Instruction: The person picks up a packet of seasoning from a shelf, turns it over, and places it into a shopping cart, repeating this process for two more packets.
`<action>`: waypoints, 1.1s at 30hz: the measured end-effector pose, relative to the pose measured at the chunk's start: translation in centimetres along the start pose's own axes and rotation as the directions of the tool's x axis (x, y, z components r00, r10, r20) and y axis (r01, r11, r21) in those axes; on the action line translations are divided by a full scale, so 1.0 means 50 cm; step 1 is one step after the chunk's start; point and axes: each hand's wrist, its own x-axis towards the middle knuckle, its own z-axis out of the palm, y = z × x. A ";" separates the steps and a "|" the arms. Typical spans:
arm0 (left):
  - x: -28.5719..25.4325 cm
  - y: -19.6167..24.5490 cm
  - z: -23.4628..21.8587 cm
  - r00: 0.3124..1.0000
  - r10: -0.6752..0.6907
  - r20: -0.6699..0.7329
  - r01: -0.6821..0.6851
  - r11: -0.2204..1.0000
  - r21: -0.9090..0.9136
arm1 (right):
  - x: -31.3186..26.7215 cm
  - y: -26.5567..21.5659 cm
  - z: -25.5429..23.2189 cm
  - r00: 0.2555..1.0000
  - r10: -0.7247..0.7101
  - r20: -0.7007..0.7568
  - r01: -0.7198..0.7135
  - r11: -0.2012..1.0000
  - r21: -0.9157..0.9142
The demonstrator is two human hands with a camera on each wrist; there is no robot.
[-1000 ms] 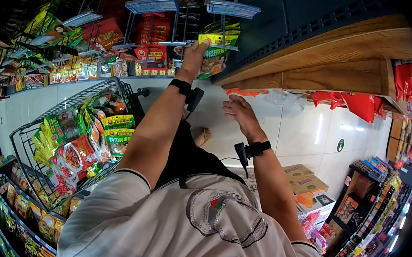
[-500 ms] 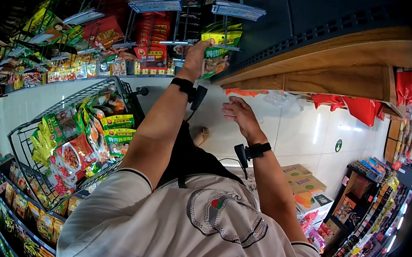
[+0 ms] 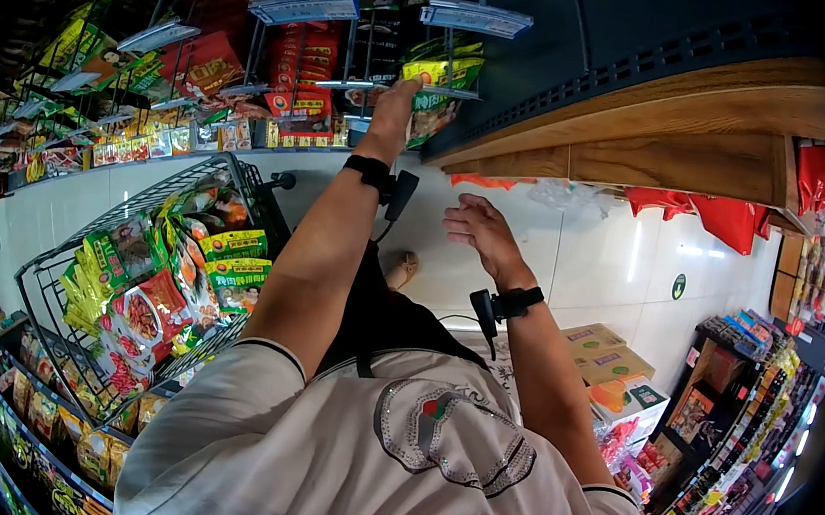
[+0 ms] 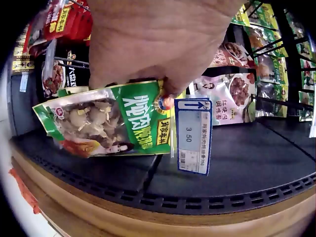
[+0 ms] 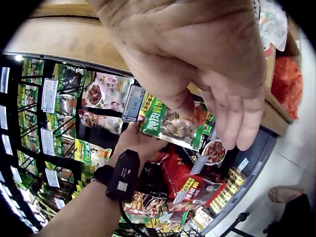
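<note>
Up at the rack, my left hand (image 3: 393, 120) pinches the top of a green and yellow seasoning packet (image 3: 435, 109) with a clear window. In the left wrist view the packet (image 4: 94, 123) hangs sideways beneath the hand (image 4: 163, 39), thumb tip at its yellow header. Beside the thumb is a price tag (image 4: 192, 136) reading 3.50. The rack's hook hides behind the packet. My right hand (image 3: 485, 233) is held in the air above the floor, fingers loosely extended and holding nothing. In the right wrist view it (image 5: 197, 64) overlaps the packet.
A wire shopping cart (image 3: 44, 269) with several seasoning packets (image 3: 161, 302) stands at the left. Hooks of red packets (image 3: 302, 80) line the rack. A wooden shelf edge (image 3: 647, 131) juts out on the right, with red bags (image 3: 723, 218) below it. Cardboard boxes (image 3: 612, 364) sit on the floor.
The packet at my left hand has tilted, its lower edge shifting slightly up. The left hand stays at the same hook, and the right hand has barely moved.
</note>
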 end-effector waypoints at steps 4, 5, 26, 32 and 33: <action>-0.010 0.004 -0.005 0.891 0.421 0.171 -0.427 0.643 0.636 | 0.005 0.009 -0.006 1.000 0.003 0.002 -0.003 1.000 0.023; -0.017 0.011 -0.004 0.890 0.416 0.189 -0.419 0.576 0.702 | 0.006 0.010 -0.008 1.000 -0.001 0.003 0.001 0.999 0.036; -0.543 0.108 -0.394 0.851 0.392 -0.348 -0.046 0.718 0.694 | -0.068 -0.038 0.059 0.943 -0.138 0.301 0.159 0.986 -0.045; -0.713 0.030 -0.599 0.669 0.504 -0.546 0.239 0.550 0.800 | -0.086 -0.047 0.094 0.914 -0.094 0.394 0.147 0.984 -0.105; -0.727 0.016 -0.605 0.685 0.495 -0.534 0.258 0.521 0.813 | -0.087 -0.049 0.099 0.907 -0.087 0.412 0.148 0.982 -0.119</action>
